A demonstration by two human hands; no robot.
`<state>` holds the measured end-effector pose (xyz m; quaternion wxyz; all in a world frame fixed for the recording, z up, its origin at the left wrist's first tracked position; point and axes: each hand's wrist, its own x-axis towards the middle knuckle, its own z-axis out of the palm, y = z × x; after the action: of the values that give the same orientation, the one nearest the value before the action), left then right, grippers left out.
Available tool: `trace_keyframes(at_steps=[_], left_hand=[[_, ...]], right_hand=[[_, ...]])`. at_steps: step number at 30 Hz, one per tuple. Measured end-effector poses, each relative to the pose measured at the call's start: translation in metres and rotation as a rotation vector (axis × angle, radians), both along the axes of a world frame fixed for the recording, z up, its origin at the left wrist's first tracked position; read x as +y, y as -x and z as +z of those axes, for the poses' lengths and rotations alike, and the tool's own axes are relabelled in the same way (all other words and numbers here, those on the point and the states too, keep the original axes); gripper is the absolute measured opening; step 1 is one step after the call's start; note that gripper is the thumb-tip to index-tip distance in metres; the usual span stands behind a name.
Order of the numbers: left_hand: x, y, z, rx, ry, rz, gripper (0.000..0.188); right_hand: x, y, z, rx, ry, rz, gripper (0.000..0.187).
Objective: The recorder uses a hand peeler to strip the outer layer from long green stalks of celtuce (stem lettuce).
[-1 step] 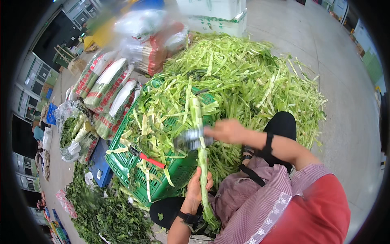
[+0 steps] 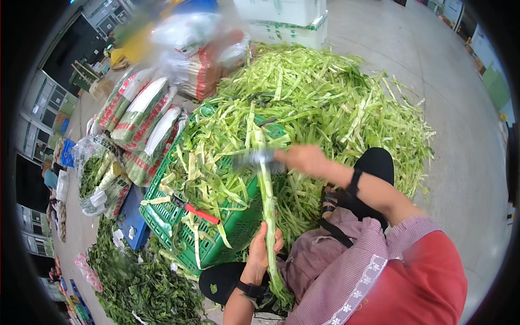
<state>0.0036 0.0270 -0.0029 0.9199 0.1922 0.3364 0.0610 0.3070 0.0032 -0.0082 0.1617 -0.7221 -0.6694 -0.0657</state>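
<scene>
A long pale-green celtuce stalk (image 2: 267, 200) slants upward from my lap, its leafy end near my body and its far end over the crate. My left hand (image 2: 263, 246) is wrapped round its lower part. In my right hand (image 2: 304, 160) is a grey bladed peeling tool (image 2: 254, 158), smeared by motion, crossing the stalk's upper part. Its exact shape cannot be made out. Beneath the stalk stands a green plastic crate (image 2: 235, 235), heaped with peel strips (image 2: 208, 157). A red-handled knife (image 2: 201, 213) lies on the crate's near side.
Beyond and right of the crate spreads a large pile of peelings (image 2: 319, 103). Dark-green leaves (image 2: 143, 281) cover the floor at lower left. Packed vegetable bags (image 2: 142, 111) lie at left, beside a blue crate (image 2: 131, 219). White foam boxes (image 2: 287, 32) stand at the back.
My right hand and the tool have moved up along the stalk, away from my body. My left hand keeps its hold in about the same place.
</scene>
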Motion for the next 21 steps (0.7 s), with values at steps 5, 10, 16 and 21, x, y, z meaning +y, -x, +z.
trace_keyframes(at_steps=[5, 10, 16, 21], left_hand=[[0.003, 0.004, -0.007, 0.059, -0.067, -0.019, 0.040], [0.012, 0.007, -0.017, -0.177, 0.187, -0.045, 0.047], [0.003, -0.005, 0.007, -0.053, 0.132, 0.097, 0.049], [0.009, 0.002, -0.010, -0.091, 0.051, -0.002, 0.042]], right_hand=[[-0.003, -0.061, 0.010, 0.373, -0.090, -0.476, 0.041], [-0.043, 0.047, -0.005, 0.108, -0.172, 0.271, 0.047], [-0.001, -0.031, -0.011, 0.198, -0.109, -0.247, 0.041], [-0.007, -0.016, -0.002, 0.266, -0.178, -0.283, 0.039]])
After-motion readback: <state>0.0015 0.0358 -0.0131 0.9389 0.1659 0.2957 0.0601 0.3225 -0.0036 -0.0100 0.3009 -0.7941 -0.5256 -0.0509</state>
